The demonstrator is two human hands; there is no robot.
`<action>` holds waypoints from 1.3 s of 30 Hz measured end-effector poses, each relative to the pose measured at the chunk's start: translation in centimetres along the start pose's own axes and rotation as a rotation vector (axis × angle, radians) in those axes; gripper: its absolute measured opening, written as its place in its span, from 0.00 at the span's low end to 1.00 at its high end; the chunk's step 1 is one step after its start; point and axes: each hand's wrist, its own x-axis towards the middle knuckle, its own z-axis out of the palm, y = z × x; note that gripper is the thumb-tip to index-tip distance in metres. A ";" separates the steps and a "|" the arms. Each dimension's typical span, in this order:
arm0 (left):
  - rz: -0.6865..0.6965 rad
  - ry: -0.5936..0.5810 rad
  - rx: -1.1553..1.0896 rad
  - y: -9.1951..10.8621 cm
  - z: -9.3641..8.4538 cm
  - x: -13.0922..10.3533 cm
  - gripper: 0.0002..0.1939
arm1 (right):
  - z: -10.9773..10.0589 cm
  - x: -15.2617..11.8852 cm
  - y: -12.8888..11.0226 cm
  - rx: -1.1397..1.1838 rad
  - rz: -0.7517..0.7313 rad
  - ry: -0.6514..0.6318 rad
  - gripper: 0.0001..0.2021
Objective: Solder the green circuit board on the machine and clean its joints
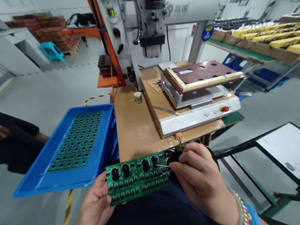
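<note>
1. Green circuit board (138, 178) with a row of round black parts along its top edge sits low in the view, above the person's lap and just off the near edge of the cardboard-covered tabletop (137, 129).
2. Left hand (94, 208) is grasping the board from underneath at its lower left corner, fingers curled around the edge.
3. Right hand (199, 178) is clenched in a pinch on a thin pin-like piece (163, 165) at the board's top right corner, next to the last black part. Can't tell exactly what that piece is, too small.
4. Blue tray (56, 185) full of more green boards is just to the left, tilted, with its near end hanging past the tabletop.
5. What could go wrong, imo: the board is only held by one corner, so pushing down at the far end could flex it or twist it out of the grip. That thin piece looks easy to bend or drop if the pinch slips.
6. Also that tray looks like one elbow bump away from sliding off.
</note>
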 end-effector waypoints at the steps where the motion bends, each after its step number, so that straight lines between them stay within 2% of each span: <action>1: -0.006 0.020 0.002 0.0 0.0 0.0 0.25 | 0.0 0.0 0.0 0.002 0.000 -0.005 0.08; 4: -0.023 0.094 0.023 0.0 0.1 -0.2 0.25 | 0.0 0.0 -0.1 0.000 -0.007 -0.002 0.08; 12: -0.045 0.182 0.020 -0.2 -0.2 0.0 0.28 | 0.0 -0.1 0.1 0.004 0.017 0.032 0.09; 22: -0.130 0.348 -0.036 0.3 0.5 0.3 0.33 | -0.2 -0.1 0.2 -0.020 0.026 0.026 0.08; 26: -0.127 0.331 -0.037 0.4 0.5 0.2 0.33 | -0.2 -0.1 0.1 -0.017 0.009 0.021 0.08; 34: -0.089 0.187 -0.017 0.0 -0.5 -0.1 0.28 | 0.0 -0.1 0.0 -0.014 0.008 0.018 0.09; 39: -0.104 0.276 -0.053 0.1 0.2 0.0 0.31 | 0.0 -0.1 -0.2 -0.010 0.002 0.019 0.08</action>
